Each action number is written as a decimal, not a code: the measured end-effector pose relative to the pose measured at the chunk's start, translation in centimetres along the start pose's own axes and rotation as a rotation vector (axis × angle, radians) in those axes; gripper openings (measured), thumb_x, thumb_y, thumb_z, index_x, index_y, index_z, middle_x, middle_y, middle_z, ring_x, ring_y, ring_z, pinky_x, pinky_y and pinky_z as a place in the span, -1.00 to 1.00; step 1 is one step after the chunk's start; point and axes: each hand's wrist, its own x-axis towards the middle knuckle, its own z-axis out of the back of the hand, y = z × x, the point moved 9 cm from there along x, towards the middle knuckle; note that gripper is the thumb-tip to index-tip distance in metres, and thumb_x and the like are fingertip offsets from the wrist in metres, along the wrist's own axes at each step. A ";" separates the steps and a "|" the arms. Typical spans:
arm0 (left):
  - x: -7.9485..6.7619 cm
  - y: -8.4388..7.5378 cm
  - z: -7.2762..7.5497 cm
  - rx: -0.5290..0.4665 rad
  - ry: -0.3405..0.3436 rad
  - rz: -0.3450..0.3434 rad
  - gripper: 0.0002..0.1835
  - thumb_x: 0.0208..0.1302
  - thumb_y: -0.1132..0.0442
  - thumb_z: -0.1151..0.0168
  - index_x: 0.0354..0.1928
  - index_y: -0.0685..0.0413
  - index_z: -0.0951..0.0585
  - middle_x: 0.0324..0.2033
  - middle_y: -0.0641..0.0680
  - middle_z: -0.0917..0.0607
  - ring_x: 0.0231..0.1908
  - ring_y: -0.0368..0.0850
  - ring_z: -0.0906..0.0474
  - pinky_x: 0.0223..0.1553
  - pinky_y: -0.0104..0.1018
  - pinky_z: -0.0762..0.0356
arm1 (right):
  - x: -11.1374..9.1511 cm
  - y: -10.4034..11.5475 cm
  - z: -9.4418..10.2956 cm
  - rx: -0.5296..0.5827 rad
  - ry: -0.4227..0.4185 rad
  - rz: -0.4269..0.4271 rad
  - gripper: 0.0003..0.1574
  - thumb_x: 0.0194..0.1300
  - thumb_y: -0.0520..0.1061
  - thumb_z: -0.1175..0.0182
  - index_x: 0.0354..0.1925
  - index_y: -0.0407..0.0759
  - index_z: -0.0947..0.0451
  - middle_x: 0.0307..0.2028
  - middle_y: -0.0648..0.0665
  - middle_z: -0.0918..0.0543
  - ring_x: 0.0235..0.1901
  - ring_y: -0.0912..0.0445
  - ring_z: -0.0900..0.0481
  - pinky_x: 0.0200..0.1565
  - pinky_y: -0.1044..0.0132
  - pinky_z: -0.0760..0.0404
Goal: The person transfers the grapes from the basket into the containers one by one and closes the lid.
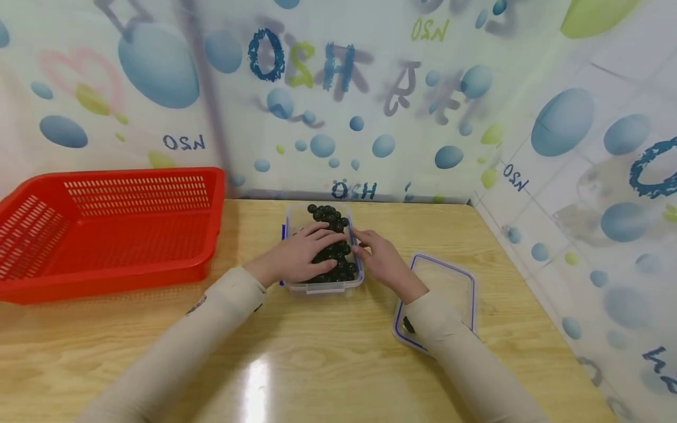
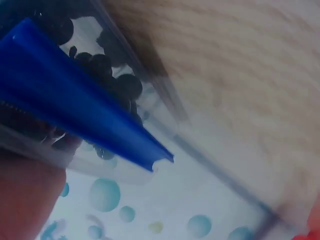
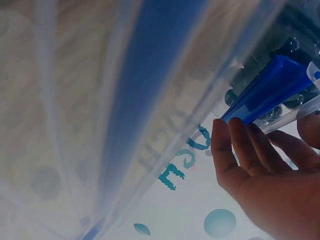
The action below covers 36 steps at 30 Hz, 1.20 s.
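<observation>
A clear plastic food box (image 1: 325,288) with blue side latches holds a bunch of dark grapes (image 1: 338,267) that heaps up to its rim. My left hand (image 1: 301,255) lies over the grapes from the left, fingers spread and resting on them. At the box's right side, my right hand (image 1: 383,261) touches the wall with its fingertips. In the right wrist view those fingertips meet the end of a blue latch (image 3: 275,87). The left wrist view shows the other blue latch (image 2: 80,95) hanging outside the box, grapes visible behind it.
A clear lid (image 1: 444,282) with a blue seal lies on the wooden table (image 1: 312,352), partly under my right forearm. A small dark piece (image 1: 408,325) shows at the lid. To the left stands a red plastic basket (image 1: 106,276). A patterned sheet (image 1: 328,147) hangs behind.
</observation>
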 end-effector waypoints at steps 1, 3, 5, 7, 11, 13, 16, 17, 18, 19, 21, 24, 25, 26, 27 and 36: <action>-0.2 0.1 -0.2 0.028 0.022 0.009 -0.36 0.52 -0.13 0.12 0.53 -0.11 -0.16 0.46 0.12 -0.19 0.47 0.12 0.11 0.37 0.17 0.00 | 0.0 0.0 0.0 0.005 0.002 -0.002 -0.40 0.53 -0.10 0.00 0.45 -0.16 -0.23 0.29 -0.23 -0.41 0.20 -0.11 -0.46 0.18 -0.01 -0.44; -0.6 0.1 -0.6 0.075 0.062 0.024 -0.37 0.55 -0.13 0.21 0.55 -0.14 -0.07 0.50 0.09 -0.07 0.49 0.09 0.24 0.39 0.14 0.10 | -0.1 -0.1 -0.1 0.006 0.004 -0.004 -0.40 0.53 -0.10 0.00 0.46 -0.16 -0.22 0.30 -0.23 -0.40 0.20 -0.12 -0.45 0.18 -0.02 -0.44; -0.8 -0.1 -0.9 0.111 0.092 0.029 -0.37 0.57 -0.13 0.30 0.57 -0.15 0.02 0.53 0.07 0.03 0.49 0.07 0.33 0.41 0.11 0.18 | -0.2 -0.2 -0.1 0.003 0.006 -0.005 -0.39 0.53 -0.10 0.01 0.46 -0.16 -0.22 0.30 -0.24 -0.40 0.21 -0.13 -0.44 0.18 -0.02 -0.44; -1.1 -0.2 -1.2 0.136 0.107 0.034 -0.36 0.58 -0.13 0.35 0.57 -0.14 0.07 0.53 0.06 0.09 0.49 0.06 0.39 0.41 0.10 0.22 | -0.2 -0.3 -0.2 -0.001 0.008 -0.007 -0.39 0.54 -0.09 0.01 0.46 -0.16 -0.22 0.31 -0.24 -0.40 0.21 -0.13 -0.44 0.19 -0.02 -0.43; -1.3 -0.4 -1.2 0.167 0.101 0.044 -0.36 0.58 -0.14 0.38 0.58 -0.14 0.10 0.53 0.08 0.06 0.49 0.06 0.40 0.41 0.11 0.22 | -0.3 -0.5 -0.2 -0.002 0.010 -0.009 -0.39 0.54 -0.10 0.01 0.46 -0.17 -0.22 0.31 -0.25 -0.39 0.22 -0.14 -0.43 0.20 -0.03 -0.41; -1.3 -0.3 -1.2 0.169 0.095 0.048 -0.36 0.58 -0.14 0.38 0.58 -0.14 0.09 0.52 0.09 0.03 0.49 0.07 0.39 0.41 0.10 0.21 | -0.3 -0.5 -0.2 0.002 0.009 -0.011 -0.40 0.54 -0.09 0.01 0.46 -0.17 -0.22 0.31 -0.25 -0.39 0.23 -0.14 -0.42 0.20 -0.03 -0.41; -1.3 -0.2 -1.1 0.158 0.094 0.051 -0.36 0.58 -0.14 0.36 0.57 -0.13 0.07 0.52 0.08 -0.01 0.49 0.06 0.37 0.41 0.08 0.17 | -0.3 -0.5 -0.2 0.006 0.008 -0.013 -0.40 0.54 -0.09 0.01 0.45 -0.18 -0.23 0.32 -0.25 -0.38 0.24 -0.15 -0.41 0.21 -0.04 -0.40; -1.3 -0.1 -1.1 0.155 0.091 0.049 -0.36 0.58 -0.14 0.35 0.57 -0.13 0.06 0.51 0.08 -0.03 0.49 0.06 0.35 0.41 0.07 0.16 | -0.2 -0.5 -0.2 0.005 0.009 -0.014 -0.40 0.54 -0.09 0.01 0.45 -0.18 -0.22 0.32 -0.25 -0.37 0.25 -0.15 -0.40 0.22 -0.04 -0.39; -1.3 0.1 -1.0 0.157 0.089 0.050 -0.35 0.57 -0.15 0.35 0.57 -0.14 0.06 0.51 0.07 -0.03 0.49 0.05 0.35 0.41 0.07 0.15 | -0.2 -0.5 -0.2 0.002 0.011 -0.012 -0.40 0.54 -0.09 0.01 0.46 -0.17 -0.22 0.33 -0.24 -0.37 0.26 -0.15 -0.39 0.23 -0.04 -0.37; -1.4 0.2 -0.9 0.157 0.086 0.049 -0.35 0.57 -0.15 0.33 0.57 -0.14 0.05 0.51 0.07 -0.04 0.49 0.05 0.33 0.41 0.08 0.14 | -0.2 -0.4 -0.2 0.001 0.012 -0.010 -0.40 0.54 -0.08 0.02 0.46 -0.17 -0.22 0.33 -0.24 -0.37 0.27 -0.15 -0.38 0.24 -0.04 -0.36; -1.5 0.3 -0.6 0.162 0.072 0.042 -0.35 0.57 -0.15 0.30 0.57 -0.13 0.03 0.51 0.07 -0.06 0.49 0.07 0.30 0.41 0.10 0.14 | -0.1 -0.2 -0.2 -0.004 0.015 -0.003 -0.39 0.54 -0.08 0.02 0.46 -0.17 -0.20 0.34 -0.24 -0.36 0.28 -0.15 -0.36 0.25 -0.05 -0.34; -1.6 0.2 -0.2 0.161 0.060 0.038 -0.35 0.56 -0.14 0.27 0.57 -0.11 0.01 0.50 0.08 -0.08 0.49 0.07 0.29 0.41 0.12 0.16 | 0.0 0.0 0.0 -0.011 0.015 0.000 -0.39 0.55 -0.07 0.02 0.47 -0.16 -0.20 0.34 -0.23 -0.35 0.29 -0.14 -0.34 0.27 -0.04 -0.32; -1.6 0.1 -0.1 0.156 0.059 0.039 -0.35 0.56 -0.14 0.25 0.57 -0.10 0.00 0.50 0.08 -0.08 0.49 0.08 0.29 0.41 0.11 0.16 | 0.0 0.1 0.0 -0.012 0.015 -0.001 -0.39 0.54 -0.08 0.02 0.47 -0.16 -0.20 0.34 -0.24 -0.35 0.29 -0.14 -0.34 0.26 -0.04 -0.33; -1.6 0.1 0.0 0.150 0.061 0.043 -0.35 0.56 -0.13 0.25 0.57 -0.11 0.00 0.50 0.08 -0.08 0.49 0.07 0.30 0.41 0.10 0.17 | 0.0 0.2 0.1 -0.015 0.014 0.001 -0.39 0.54 -0.08 0.02 0.47 -0.16 -0.20 0.34 -0.24 -0.35 0.29 -0.14 -0.35 0.26 -0.04 -0.33; -1.6 0.2 0.0 0.146 0.062 0.049 -0.35 0.56 -0.14 0.25 0.57 -0.12 0.01 0.50 0.07 -0.07 0.49 0.05 0.31 0.41 0.10 0.17 | 0.0 0.2 0.1 -0.017 0.015 0.002 -0.39 0.54 -0.08 0.02 0.47 -0.16 -0.20 0.34 -0.24 -0.35 0.29 -0.14 -0.35 0.26 -0.04 -0.33; -1.6 0.4 -0.2 0.093 0.054 0.067 -0.34 0.55 -0.17 0.23 0.57 -0.16 0.00 0.51 0.06 -0.07 0.49 0.04 0.31 0.39 0.15 0.13 | 0.0 0.2 -0.1 -0.029 0.019 0.010 -0.39 0.55 -0.09 0.03 0.47 -0.18 -0.19 0.34 -0.26 -0.36 0.27 -0.16 -0.37 0.24 -0.06 -0.35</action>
